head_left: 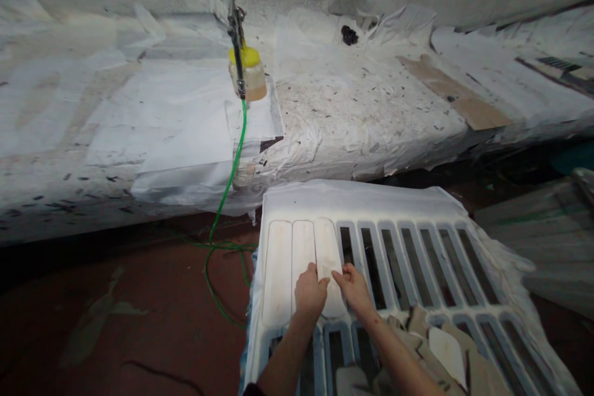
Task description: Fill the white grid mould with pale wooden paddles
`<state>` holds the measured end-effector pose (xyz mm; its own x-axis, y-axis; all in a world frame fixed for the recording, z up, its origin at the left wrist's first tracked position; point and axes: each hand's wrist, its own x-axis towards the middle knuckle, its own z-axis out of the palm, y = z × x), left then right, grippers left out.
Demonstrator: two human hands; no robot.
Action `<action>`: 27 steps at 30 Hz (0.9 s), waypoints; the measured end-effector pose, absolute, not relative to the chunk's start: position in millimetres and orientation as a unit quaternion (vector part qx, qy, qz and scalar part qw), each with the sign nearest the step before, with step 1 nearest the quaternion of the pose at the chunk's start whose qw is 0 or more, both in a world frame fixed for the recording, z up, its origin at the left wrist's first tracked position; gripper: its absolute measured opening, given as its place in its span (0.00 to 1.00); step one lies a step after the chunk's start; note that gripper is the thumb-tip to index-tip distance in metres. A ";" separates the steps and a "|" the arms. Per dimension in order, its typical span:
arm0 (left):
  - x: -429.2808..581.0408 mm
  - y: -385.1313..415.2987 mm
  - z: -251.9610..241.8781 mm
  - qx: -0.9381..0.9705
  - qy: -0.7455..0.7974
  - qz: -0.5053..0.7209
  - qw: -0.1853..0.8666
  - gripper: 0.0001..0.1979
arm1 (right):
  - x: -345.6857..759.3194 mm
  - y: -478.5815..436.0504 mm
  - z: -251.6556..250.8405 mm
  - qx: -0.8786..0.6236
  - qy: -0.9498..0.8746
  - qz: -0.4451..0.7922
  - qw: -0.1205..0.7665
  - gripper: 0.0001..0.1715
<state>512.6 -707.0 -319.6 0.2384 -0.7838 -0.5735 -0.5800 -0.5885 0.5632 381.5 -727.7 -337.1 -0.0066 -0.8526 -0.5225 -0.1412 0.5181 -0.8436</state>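
Observation:
A slotted white rack (420, 303) stands low in front of me, covered in pale residue and wrapped at its edges. Three long white strips with rounded ends lie side by side over its left slots: an outer strip (277, 266), a middle strip (302, 247) and a third strip (327, 244). My left hand (310, 292) is closed at the third strip's left edge, thumb on its face. At the right edge, my right hand (353, 288) pinches the same strip. A loose pile of beige and white pieces (448, 349) lies on the rack beyond my right forearm.
Behind the rack runs a paper-covered ledge (362, 117) flecked with dark bits. A spray gun (237, 52) with a yellow-lidded cup (253, 77) hangs there; its green hose (232, 167) loops down to the reddish floor (153, 315). A brown cardboard piece (457, 96) lies right.

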 end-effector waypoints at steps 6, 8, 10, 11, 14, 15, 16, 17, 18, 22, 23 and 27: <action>510.2 -711.9 -318.3 0.775 -0.454 -0.430 0.091 0.16 | 378.3 -726.7 -338.8 -0.459 0.675 -0.298 0.494 0.16; 509.4 -714.4 -317.5 0.775 -0.462 -0.423 0.080 0.19 | 378.6 -725.6 -341.7 -0.468 0.682 -0.296 0.478 0.16; 509.4 -716.3 -316.3 0.775 -0.471 -0.416 0.068 0.21 | 379.3 -725.0 -344.0 -0.472 0.682 -0.292 0.476 0.17; 509.7 -717.2 -315.5 0.774 -0.476 -0.413 0.063 0.22 | 379.9 -724.9 -344.6 -0.474 0.680 -0.289 0.478 0.17; 512.3 -720.8 -312.6 0.772 -0.489 -0.405 0.047 0.27 | 382.3 -725.7 -344.2 -0.477 0.678 -0.283 0.482 0.17; 513.6 -722.7 -311.5 0.771 -0.492 -0.403 0.041 0.28 | 383.0 -726.1 -343.8 -0.478 0.680 -0.282 0.480 0.17; 515.1 -724.9 -310.6 0.769 -0.495 -0.403 0.034 0.28 | 383.6 -726.6 -343.3 -0.478 0.683 -0.281 0.476 0.17; 516.7 -727.3 -309.8 0.767 -0.498 -0.404 0.026 0.28 | 384.0 -727.0 -343.0 -0.479 0.687 -0.279 0.470 0.17; 518.3 -729.9 -309.2 0.764 -0.501 -0.405 0.017 0.28 | 384.1 -727.4 -342.9 -0.481 0.690 -0.277 0.465 0.17; 526.1 -739.1 -310.7 0.742 -0.529 -0.411 -0.007 0.25 | 381.9 -728.5 -344.9 -0.487 0.697 -0.258 0.458 0.17; 528.7 -740.9 -312.1 0.735 -0.541 -0.410 -0.010 0.22 | 380.9 -728.7 -346.3 -0.488 0.698 -0.253 0.459 0.17; 542.8 -746.0 -316.7 0.710 -0.589 -0.386 -0.013 0.12 | 376.2 -729.2 -354.6 -0.492 0.701 -0.230 0.462 0.16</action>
<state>542.8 -746.0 -316.7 0.0083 -0.8260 -0.5636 -0.8462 -0.3062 0.4362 376.2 -729.2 -354.6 -0.0895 -0.9019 -0.4225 -0.4773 0.4111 -0.7766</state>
